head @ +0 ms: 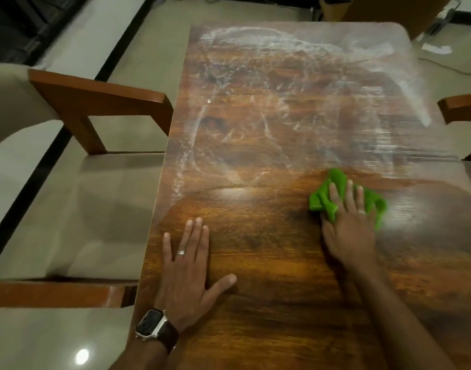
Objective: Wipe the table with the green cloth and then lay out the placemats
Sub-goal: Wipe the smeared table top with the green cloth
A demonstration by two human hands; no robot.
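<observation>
The wooden table (pixel 269 263) fills the middle of the view, with white streaky smears over its far half. A crumpled green cloth (pixel 336 182) lies on the table at the right. My right hand (pixel 349 225) presses flat on top of the cloth with straight fingers. My left hand (pixel 189 271) rests flat on the bare wood near the table's left edge, fingers spread, with a ring and a wristwatch. No placemats are in view.
A wooden-armed chair (pixel 95 102) with a beige seat stands close along the table's left side. Another chair arm (pixel 461 106) pokes in at the right edge. A chair (pixel 376 9) stands beyond the far end. Shiny tiled floor surrounds the table.
</observation>
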